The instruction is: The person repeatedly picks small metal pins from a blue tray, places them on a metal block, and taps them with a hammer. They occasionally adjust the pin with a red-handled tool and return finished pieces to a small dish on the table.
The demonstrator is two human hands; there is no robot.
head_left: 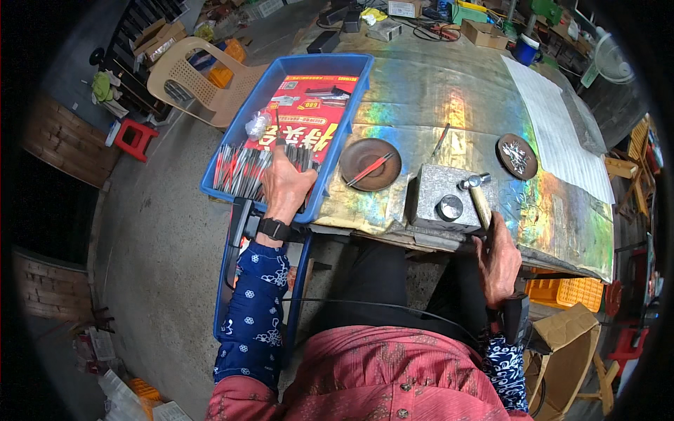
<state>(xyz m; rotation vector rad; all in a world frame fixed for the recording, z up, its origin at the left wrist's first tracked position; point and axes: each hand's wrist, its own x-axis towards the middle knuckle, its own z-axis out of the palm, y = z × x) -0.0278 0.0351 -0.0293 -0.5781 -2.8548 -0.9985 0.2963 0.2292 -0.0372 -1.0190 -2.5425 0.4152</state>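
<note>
My left hand point(282, 184) reaches into the blue tray point(205, 184), over a row of slim red, grey and black pen-like rods point(235, 168). Its fingers are closed on a thin dark pen-like rod point(278, 125) that points away from me. At the table's front edge, my right hand point(500, 263) has thumb and fingers around the end of a hammer's wooden handle point(480, 205). The hammer head point(474, 182) rests on a square metal block point(435, 186), beside a small round metal piece point(450, 207).
A brown dish point(351, 156) holds red pen-like rods point(370, 169). Another dish point(501, 149) contains small silvery pieces point(518, 158). A thin rod point(441, 139) lies between them. White sheeting point(547, 112) covers the table's right side; a beige chair point(184, 67) stands left of the tray.
</note>
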